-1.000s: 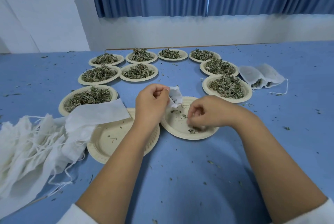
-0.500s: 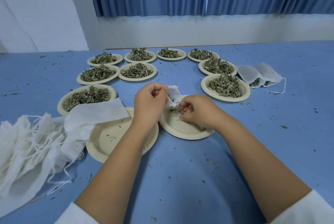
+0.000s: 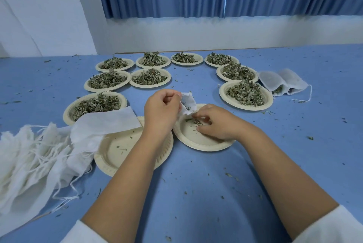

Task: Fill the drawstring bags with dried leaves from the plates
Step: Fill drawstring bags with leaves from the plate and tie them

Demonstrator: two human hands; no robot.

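The step in hand looks like clearing the last of one plate into a bag. The left hand [image 3: 162,109] pinches the mouth of a small white bag [image 3: 189,103] and holds it up, open toward the right, over the far edge of the plate [image 3: 196,142]. A few dark bits show inside the bag. The right hand [image 3: 214,123] rests low on that plate with its fingers curled, and its fingertips [image 3: 198,129] close on a thin tuft of leaves [image 3: 194,121], almost all that is left there. Just to the left lies an empty plate [image 3: 125,156], partly under the left forearm and touched by a heap of spare bags [image 3: 29,154] with loose strings. Nine full plates [image 3: 245,93] curve across the far side of the worktop [image 3: 216,184], and two filled bags [image 3: 282,81] lie beside the rightmost of them. The task therefore seems early, with most plates untouched. The next move calls for lifting the pinch a short way to the bag's mouth without scattering it, since the leaves are light and crumbly and specks already litter the worktop. The left hand must keep the mouth spread. After that the string likely needs pulling, and the bag can join the two at the right.
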